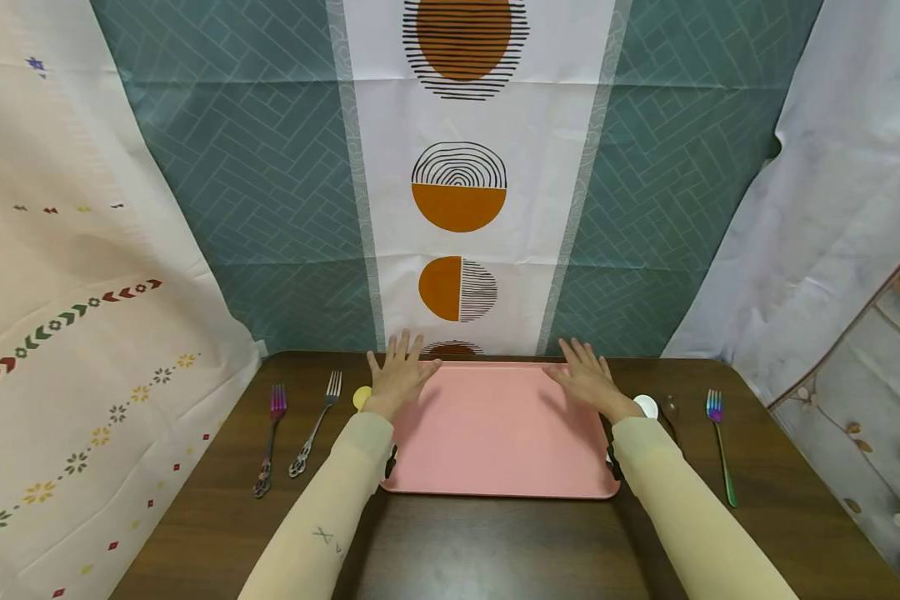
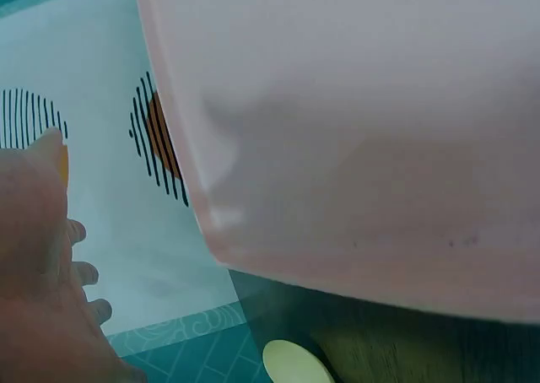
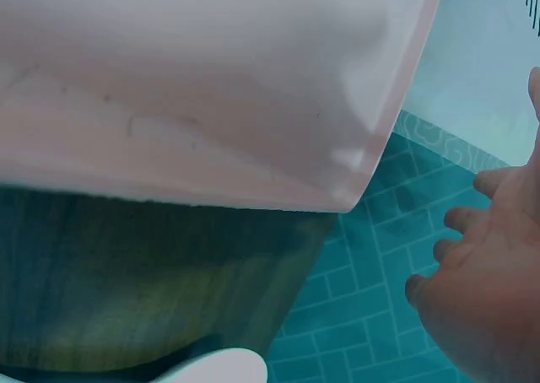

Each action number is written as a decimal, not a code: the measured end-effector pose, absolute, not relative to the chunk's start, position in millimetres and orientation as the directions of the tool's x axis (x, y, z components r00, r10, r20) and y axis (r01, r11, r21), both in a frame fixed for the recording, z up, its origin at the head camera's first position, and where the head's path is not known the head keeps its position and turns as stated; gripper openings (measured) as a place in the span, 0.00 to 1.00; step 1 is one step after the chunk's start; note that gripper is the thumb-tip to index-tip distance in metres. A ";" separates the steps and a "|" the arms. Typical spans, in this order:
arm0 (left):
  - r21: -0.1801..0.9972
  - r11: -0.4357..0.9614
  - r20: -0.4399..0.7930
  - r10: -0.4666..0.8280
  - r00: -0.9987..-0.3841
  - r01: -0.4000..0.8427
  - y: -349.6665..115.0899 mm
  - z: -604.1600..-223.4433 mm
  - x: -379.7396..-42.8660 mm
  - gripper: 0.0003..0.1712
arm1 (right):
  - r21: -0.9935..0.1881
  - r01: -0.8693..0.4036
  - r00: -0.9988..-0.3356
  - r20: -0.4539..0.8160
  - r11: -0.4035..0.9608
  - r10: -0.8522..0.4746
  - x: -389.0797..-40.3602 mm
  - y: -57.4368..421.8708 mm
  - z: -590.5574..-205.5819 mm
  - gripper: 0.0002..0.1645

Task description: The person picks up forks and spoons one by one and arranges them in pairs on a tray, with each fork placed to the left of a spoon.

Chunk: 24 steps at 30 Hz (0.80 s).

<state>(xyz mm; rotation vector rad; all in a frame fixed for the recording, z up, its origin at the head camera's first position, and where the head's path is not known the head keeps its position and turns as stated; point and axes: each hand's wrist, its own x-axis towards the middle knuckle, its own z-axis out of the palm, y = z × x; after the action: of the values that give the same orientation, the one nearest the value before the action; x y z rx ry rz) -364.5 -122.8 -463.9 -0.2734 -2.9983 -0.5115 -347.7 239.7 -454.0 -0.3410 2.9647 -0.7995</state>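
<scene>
A pink rectangular tray lies flat on the dark wooden table. My left hand, fingers spread, is over its far left corner; in the left wrist view that hand appears apart from the tray rim. Above the far right corner is my right hand, its fingers also extended. The right wrist view shows this hand separated from the tray edge. Neither hand holds anything. Beside the left wrist sits a yellow rounded piece, partly hidden; by the right one, a white rounded piece.
Left of the tray lie a purple-tined fork and a silver fork. On the right are a dark spoon, partly covered by the sleeve, and a rainbow-coloured fork. A patterned cloth hangs behind the table.
</scene>
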 end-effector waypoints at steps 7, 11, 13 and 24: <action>0.322 0.925 0.127 0.167 -0.978 0.200 -127.5 -464.0 -364.4 0.45 | -0.493 -0.208 -0.973 0.012 0.845 -0.232 -344.8 249.4 -456.6 0.53; 0.336 0.921 0.134 0.161 -0.978 0.198 -126.7 -459.0 -358.0 0.44 | -0.501 -0.214 -0.972 0.022 0.838 -0.235 -342.4 255.2 -459.0 0.51; 0.356 0.913 0.142 0.158 -0.977 0.199 -126.7 -457.3 -355.2 0.44 | -0.502 -0.211 -0.972 0.019 0.839 -0.233 -341.3 257.1 -459.6 0.50; 0.322 0.928 0.132 0.150 -0.980 0.185 -141.2 -465.3 -357.2 0.46 | -0.474 -0.202 -0.977 0.031 0.857 -0.213 -343.5 261.7 -464.4 0.48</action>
<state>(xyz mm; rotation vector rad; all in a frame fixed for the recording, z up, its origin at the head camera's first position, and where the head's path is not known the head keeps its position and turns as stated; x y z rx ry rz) -357.2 -141.2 -465.3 -0.2598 -2.9811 -0.5131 -343.5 261.7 -464.4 -0.3352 3.0053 -0.7636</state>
